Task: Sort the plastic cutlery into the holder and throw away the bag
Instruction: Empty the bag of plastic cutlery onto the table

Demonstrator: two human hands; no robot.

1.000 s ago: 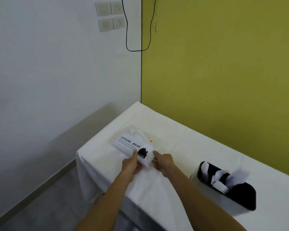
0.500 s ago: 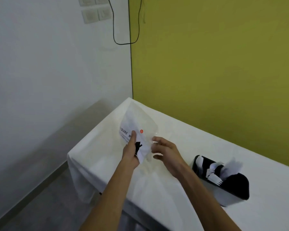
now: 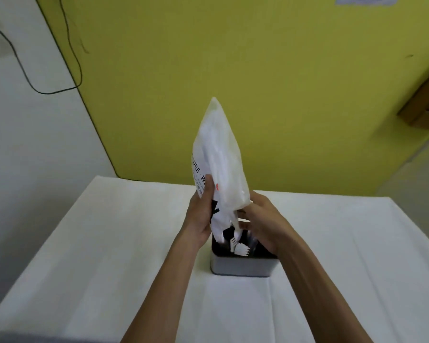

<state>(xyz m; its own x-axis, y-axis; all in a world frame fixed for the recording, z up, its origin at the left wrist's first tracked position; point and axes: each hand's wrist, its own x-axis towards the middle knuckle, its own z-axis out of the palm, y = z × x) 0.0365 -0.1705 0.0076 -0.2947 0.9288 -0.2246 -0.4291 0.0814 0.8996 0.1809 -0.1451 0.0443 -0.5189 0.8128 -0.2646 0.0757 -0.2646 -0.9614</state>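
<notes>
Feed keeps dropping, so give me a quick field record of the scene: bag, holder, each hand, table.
bag: white plastic bag, held upended, open end down over the holder
holder: grey base, black inside, on the table, white forks showing inside
left hand: grips the bag's lower left side
right hand: at the bag's mouth, above the holder
table: white cloth, holder near the middle

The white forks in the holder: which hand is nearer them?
Right. The right hand reaches into the holder just beside the white forks; the left hand grips the bag above them.
</notes>
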